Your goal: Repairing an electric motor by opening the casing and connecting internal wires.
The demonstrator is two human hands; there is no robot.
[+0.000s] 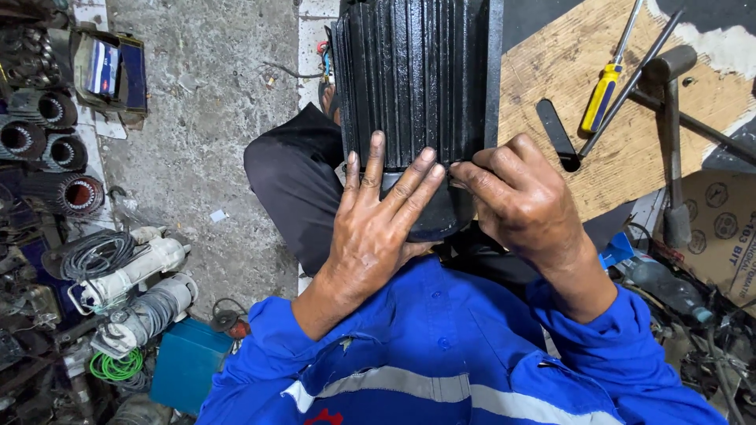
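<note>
Hands on a black ribbed motor housing (413, 79), which stands at the 12 o'clock position of the head view, its near end propped toward the person's lap. Left hand (378, 228): laid flat and open, fingers (370, 165) spread wide over the ribbed casing and the smooth black end cap (429, 216) below it, gripping nothing. Right hand (520, 201): at 1 o'clock from the left, fingers curled narrow with the tips pinched together at the lower edge of the ribs, just beside the left fingertips; whether a small part sits between them cannot be told. Blue work jacket (441, 354) with a grey reflective band, at 6 o'clock. Dark trouser leg (295, 185), at 10 o'clock from the hands, bent over the grey concrete floor (205, 118). Wooden board (598, 118), at 2 o'clock, bearing a yellow-handled screwdriver (602, 94), a thin dark rod (626, 86) just beside it, a flat black strip (555, 130) and a hammer (673, 118) with its handle pointing toward 5 o'clock. Cardboard box (720, 228), at 3 o'clock. Wound stator cores (47, 142), stacked at 9 o'clock. Two white cylindrical units (142, 291) with coiled cables, at 8 o'clock, near a blue box (185, 362).
</note>
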